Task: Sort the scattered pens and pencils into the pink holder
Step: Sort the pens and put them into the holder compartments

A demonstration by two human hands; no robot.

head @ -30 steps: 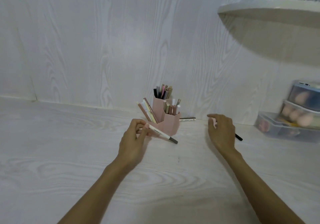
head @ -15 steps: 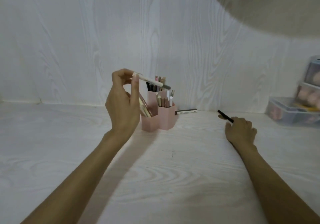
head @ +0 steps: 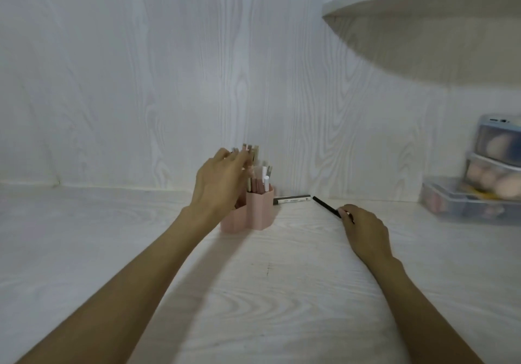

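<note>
The pink holder stands on the white desk near the back wall, with several pens and pencils upright in it. My left hand hovers in front of the holder's top, fingers spread over the pen tips, and hides its left part; the white pen it held is no longer visible. My right hand rests on the desk, its fingers closed on a thin black pen that points up and left. A dark pen with a white label lies flat against the wall behind the holder.
Stacked clear plastic boxes with round pink items sit at the right edge of the desk. A curved white shelf juts out overhead at the upper right. The white wood-grain desk stretches in front of the holder.
My left hand carried the white pen up from the desk to the holder's top, and the pen is now out of its fingers. My right hand took hold of the black pen.
</note>
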